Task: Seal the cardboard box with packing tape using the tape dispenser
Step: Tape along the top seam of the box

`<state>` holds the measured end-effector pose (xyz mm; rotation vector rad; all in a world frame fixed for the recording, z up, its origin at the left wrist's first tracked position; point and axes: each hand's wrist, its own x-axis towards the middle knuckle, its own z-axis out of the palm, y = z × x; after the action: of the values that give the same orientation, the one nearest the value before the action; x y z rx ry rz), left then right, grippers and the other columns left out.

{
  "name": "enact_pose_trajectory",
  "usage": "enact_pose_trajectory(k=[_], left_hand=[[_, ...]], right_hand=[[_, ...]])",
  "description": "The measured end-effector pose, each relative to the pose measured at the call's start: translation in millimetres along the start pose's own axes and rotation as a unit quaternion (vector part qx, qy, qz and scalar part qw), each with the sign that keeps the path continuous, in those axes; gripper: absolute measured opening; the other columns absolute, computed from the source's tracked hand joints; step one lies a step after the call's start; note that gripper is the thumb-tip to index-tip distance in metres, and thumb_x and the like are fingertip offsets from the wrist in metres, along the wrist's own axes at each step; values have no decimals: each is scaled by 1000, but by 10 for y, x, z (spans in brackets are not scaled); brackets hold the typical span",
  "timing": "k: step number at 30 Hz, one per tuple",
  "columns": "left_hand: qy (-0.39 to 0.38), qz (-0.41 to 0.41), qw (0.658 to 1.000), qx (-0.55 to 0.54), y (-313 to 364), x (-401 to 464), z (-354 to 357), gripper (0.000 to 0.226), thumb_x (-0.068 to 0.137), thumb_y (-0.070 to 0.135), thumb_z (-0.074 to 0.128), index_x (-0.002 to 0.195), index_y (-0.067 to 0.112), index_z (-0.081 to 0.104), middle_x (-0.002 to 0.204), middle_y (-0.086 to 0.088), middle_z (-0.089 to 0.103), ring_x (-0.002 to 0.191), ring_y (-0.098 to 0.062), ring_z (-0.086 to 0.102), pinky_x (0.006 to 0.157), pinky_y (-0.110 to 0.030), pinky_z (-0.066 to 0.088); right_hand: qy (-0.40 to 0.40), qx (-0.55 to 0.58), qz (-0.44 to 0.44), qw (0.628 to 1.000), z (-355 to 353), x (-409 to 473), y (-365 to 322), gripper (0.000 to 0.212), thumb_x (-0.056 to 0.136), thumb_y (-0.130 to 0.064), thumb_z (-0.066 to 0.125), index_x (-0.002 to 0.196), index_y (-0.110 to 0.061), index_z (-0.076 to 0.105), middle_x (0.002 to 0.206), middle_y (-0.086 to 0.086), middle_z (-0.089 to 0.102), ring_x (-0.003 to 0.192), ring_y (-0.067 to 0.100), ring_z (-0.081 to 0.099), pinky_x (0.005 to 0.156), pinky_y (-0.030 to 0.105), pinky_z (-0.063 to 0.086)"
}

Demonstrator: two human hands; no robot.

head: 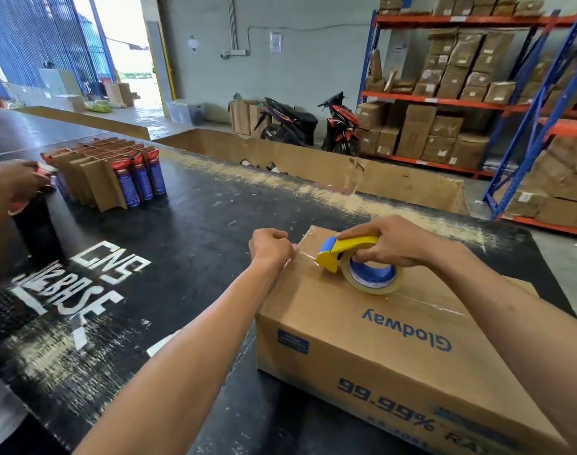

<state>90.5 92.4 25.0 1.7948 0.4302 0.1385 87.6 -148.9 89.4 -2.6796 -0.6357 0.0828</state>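
A brown cardboard box (362, 339) printed "Glodway" lies closed on the black table, a strip of clear tape running along its top seam. My right hand (392, 239) grips the yellow and blue tape dispenser (356, 261), whose roll rests on the box top near the far left end. My left hand (270, 246) is closed at the box's far left edge, pinching the free end of the tape (305, 255) stretched from the dispenser.
The black table (188, 244) carries white painted letters. A bundle of spray cans wrapped in cardboard (113, 175) stands at the far left, where another person's hand (16, 182) works. A long open carton (346, 165) lines the far edge. Motorbikes and shelving stand behind.
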Motion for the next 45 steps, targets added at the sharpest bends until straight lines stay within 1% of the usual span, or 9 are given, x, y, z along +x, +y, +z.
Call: enact_pose_trajectory(k=[8,10,14,17,22,30,35,40,45], left_hand=[[-1,102,993,59,-186,-145,30,53,87,7,72,138,5,56,110,-10,75,115,-18,64,108,-33,41],[-9,141,983,116,-193,-164,40,58,93,9,67,146,6,45,127,-16,67,122,-24,60,107,-33,41],[14,251,875,414,-144,-176,5,71,102,28,54,159,21,13,165,-23,1,147,-42,22,117,-48,26],[-78,361,824,429,-183,-191,-58,63,106,22,41,159,19,9,166,-12,-10,153,-30,-2,122,-38,2],[-260,265,836,403,-309,-192,-64,64,107,42,28,159,18,-1,167,0,-11,152,-13,-10,113,-23,-4],[-287,233,840,397,-331,-189,-72,66,107,46,26,158,19,-6,166,4,-16,151,-10,-11,112,-21,-6],[-288,221,838,408,-288,-210,-80,66,106,48,25,158,21,-6,166,6,-16,151,-10,-10,118,-27,-4],[-291,214,837,411,-295,-239,-83,67,105,51,25,158,24,-6,166,9,-15,152,-10,-7,124,-35,0],[-289,221,835,412,-307,-220,-62,66,106,50,24,159,22,-4,166,9,-14,152,-10,-5,120,-29,-3]], right_hand=[[-34,-54,7,998,7,140,-79,47,77,-49,69,122,-62,62,82,-24,61,70,5,57,57,23,37],[-37,-52,8,998,13,161,-63,47,77,-49,69,121,-62,61,86,-25,61,73,5,57,57,23,37],[-40,-44,6,998,12,198,-26,47,77,-50,70,121,-62,61,91,-26,60,76,5,58,59,24,39],[-36,-49,0,998,21,209,-12,49,73,-55,68,120,-65,59,90,-27,60,77,5,57,59,25,38],[-48,-55,-12,997,23,242,15,54,69,-63,64,123,-64,58,88,-26,58,76,5,56,60,25,38],[-35,-25,-45,998,46,220,74,58,69,-92,46,120,-68,58,99,-29,55,85,1,52,65,26,34],[-9,-27,-77,997,-5,89,59,54,76,-87,45,124,-65,58,99,-28,63,82,4,59,65,27,40],[-10,-67,-109,992,-105,-83,62,69,73,-93,37,130,-60,57,78,-30,47,73,1,52,61,23,31],[-30,-80,-96,992,-279,-341,450,60,73,-94,43,127,-70,52,94,-19,59,84,6,54,69,33,42]])
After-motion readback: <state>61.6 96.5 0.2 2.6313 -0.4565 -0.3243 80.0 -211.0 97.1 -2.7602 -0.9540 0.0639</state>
